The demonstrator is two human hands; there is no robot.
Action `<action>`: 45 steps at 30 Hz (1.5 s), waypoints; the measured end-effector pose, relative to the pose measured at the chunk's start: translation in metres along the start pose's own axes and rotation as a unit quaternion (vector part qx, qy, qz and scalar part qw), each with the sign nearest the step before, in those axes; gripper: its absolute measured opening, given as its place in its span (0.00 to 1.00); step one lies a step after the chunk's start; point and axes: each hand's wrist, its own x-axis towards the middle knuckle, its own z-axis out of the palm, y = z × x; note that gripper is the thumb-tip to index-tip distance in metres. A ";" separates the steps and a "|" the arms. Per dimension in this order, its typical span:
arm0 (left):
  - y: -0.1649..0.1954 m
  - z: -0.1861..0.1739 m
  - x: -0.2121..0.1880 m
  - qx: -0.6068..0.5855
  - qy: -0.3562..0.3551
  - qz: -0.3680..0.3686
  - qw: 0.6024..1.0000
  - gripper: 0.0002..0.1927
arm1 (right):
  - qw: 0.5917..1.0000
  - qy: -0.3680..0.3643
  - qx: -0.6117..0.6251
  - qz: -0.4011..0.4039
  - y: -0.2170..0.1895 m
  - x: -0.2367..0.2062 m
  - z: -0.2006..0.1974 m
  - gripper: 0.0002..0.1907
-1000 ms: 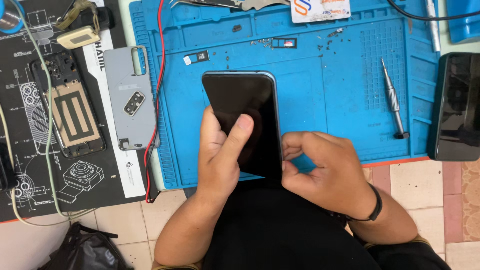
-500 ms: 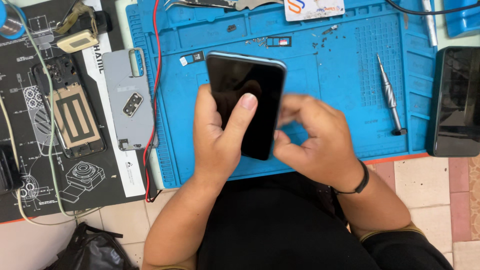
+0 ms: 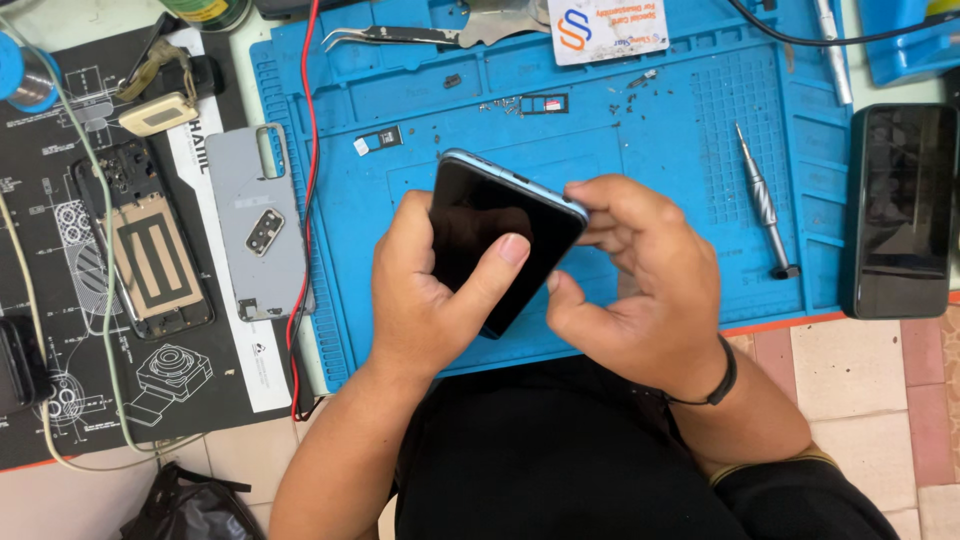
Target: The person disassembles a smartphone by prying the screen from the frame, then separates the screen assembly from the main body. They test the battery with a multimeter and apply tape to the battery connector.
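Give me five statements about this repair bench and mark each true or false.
1. The left hand holds a dark-screened phone, thumb across the glass. True.
2. The right hand rests flat on the mat. False: its fingers touch the phone's right edge.
3. A screwdriver lies on the blue mat. True.
4. The tweezers lie on the tiled floor. False: they lie at the mat's top edge.
5. The grey back cover lies right of the mat. False: left.

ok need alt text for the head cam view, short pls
Two bare hands hold a dark-screened phone tilted above a blue repair mat: left hand grips it, thumb across the screen, right hand at its upper edge. A screwdriver lies nearby.
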 end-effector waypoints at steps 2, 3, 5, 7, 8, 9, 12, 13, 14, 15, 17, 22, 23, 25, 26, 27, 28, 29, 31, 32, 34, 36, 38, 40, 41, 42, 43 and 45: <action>0.000 -0.002 -0.001 0.002 -0.013 0.016 1.000 0.16 | 0.999 0.016 0.028 -0.005 -0.004 0.001 -0.002 0.25; 0.000 -0.003 -0.001 0.009 -0.020 0.025 0.999 0.16 | 1.000 0.017 0.010 -0.007 -0.005 0.000 -0.003 0.25; 0.001 -0.004 -0.002 0.022 -0.030 0.043 0.998 0.17 | 0.999 0.019 -0.023 -0.013 -0.007 -0.002 -0.006 0.24; 0.002 -0.003 -0.003 0.003 -0.042 0.051 0.998 0.17 | 0.996 0.021 -0.081 -0.015 -0.008 -0.006 -0.009 0.20; 0.003 -0.003 -0.004 -0.007 -0.048 0.056 0.997 0.17 | 0.993 0.023 -0.110 -0.017 -0.008 -0.008 -0.011 0.19; 0.003 -0.003 -0.004 0.002 -0.051 0.059 0.997 0.17 | 0.991 0.024 -0.129 -0.013 -0.008 -0.010 -0.013 0.18; 0.006 -0.005 -0.001 0.036 -0.059 0.069 0.995 0.19 | 0.988 0.021 -0.150 -0.008 -0.009 -0.012 -0.018 0.16; 0.007 -0.006 0.000 0.050 -0.062 0.075 0.994 0.21 | 0.991 0.015 -0.136 -0.011 -0.010 -0.012 -0.019 0.17; 0.008 -0.007 0.002 0.064 -0.065 0.080 0.993 0.22 | 0.993 0.010 -0.120 -0.013 -0.011 -0.012 -0.021 0.17; 0.010 -0.009 0.003 0.080 -0.072 0.099 0.989 0.25 | 0.990 0.006 -0.142 -0.023 -0.013 -0.012 -0.023 0.18; 0.013 -0.011 0.005 0.110 -0.084 0.136 0.981 0.32 | 0.982 -0.002 -0.185 -0.041 -0.016 -0.012 -0.027 0.21; 0.017 -0.010 0.005 0.184 -0.082 0.121 0.972 0.36 | 0.976 -0.008 -0.212 -0.039 -0.019 -0.017 -0.032 0.19; 0.018 -0.010 0.005 0.196 -0.086 0.128 0.968 0.36 | 0.976 -0.008 -0.214 -0.037 -0.019 -0.019 -0.033 0.18; 0.018 -0.009 0.005 0.201 -0.087 0.131 0.967 0.36 | 0.978 -0.014 -0.205 -0.034 -0.019 -0.021 -0.035 0.18; 0.018 -0.008 0.005 0.204 -0.088 0.134 0.966 0.36 | 0.979 -0.016 -0.201 -0.032 -0.020 -0.022 -0.036 0.17; 0.018 -0.008 0.004 0.204 -0.090 0.138 0.965 0.36 | 0.979 -0.021 -0.199 -0.026 -0.020 -0.023 -0.038 0.17; 0.019 -0.008 0.004 0.204 -0.091 0.142 0.964 0.36 | 0.980 -0.025 -0.197 -0.020 -0.021 -0.023 -0.040 0.17; 0.019 -0.008 0.004 0.205 -0.093 0.147 0.963 0.36 | 0.980 -0.030 -0.195 -0.014 -0.021 -0.023 -0.042 0.16; 0.021 -0.009 0.004 0.212 -0.099 0.158 0.959 0.35 | 0.988 -0.068 -0.139 0.013 -0.023 -0.020 -0.048 0.15; 0.021 -0.010 0.005 0.216 -0.102 0.163 0.957 0.34 | 0.990 -0.086 -0.111 0.027 -0.023 -0.017 -0.052 0.15; 0.023 -0.013 0.006 0.225 -0.121 0.178 0.950 0.35 | 0.988 -0.131 -0.081 0.022 -0.024 -0.012 -0.059 0.18; 0.024 -0.016 0.007 0.228 -0.133 0.198 0.944 0.35 | 0.983 -0.165 -0.075 0.022 -0.027 -0.009 -0.063 0.18; 0.026 -0.018 0.008 0.225 -0.138 0.226 0.938 0.35 | 0.978 -0.184 -0.094 0.023 -0.029 -0.007 -0.065 0.17; 0.027 -0.019 0.008 0.232 -0.145 0.224 0.935 0.35 | 0.975 -0.200 -0.081 0.045 -0.031 -0.005 -0.066 0.16; 0.027 -0.019 0.008 0.235 -0.148 0.223 0.934 0.34 | 0.974 -0.208 -0.075 0.056 -0.031 -0.004 -0.066 0.16; 0.027 -0.019 0.008 0.236 -0.152 0.223 0.934 0.34 | 0.972 -0.215 -0.070 0.069 -0.031 -0.003 -0.065 0.16; 0.027 -0.019 0.008 0.236 -0.155 0.223 0.933 0.34 | 0.969 -0.221 -0.065 0.083 -0.031 -0.002 -0.065 0.16; 0.027 -0.019 0.009 0.238 -0.162 0.223 0.931 0.34 | 0.964 -0.242 -0.054 0.092 -0.030 0.001 -0.064 0.17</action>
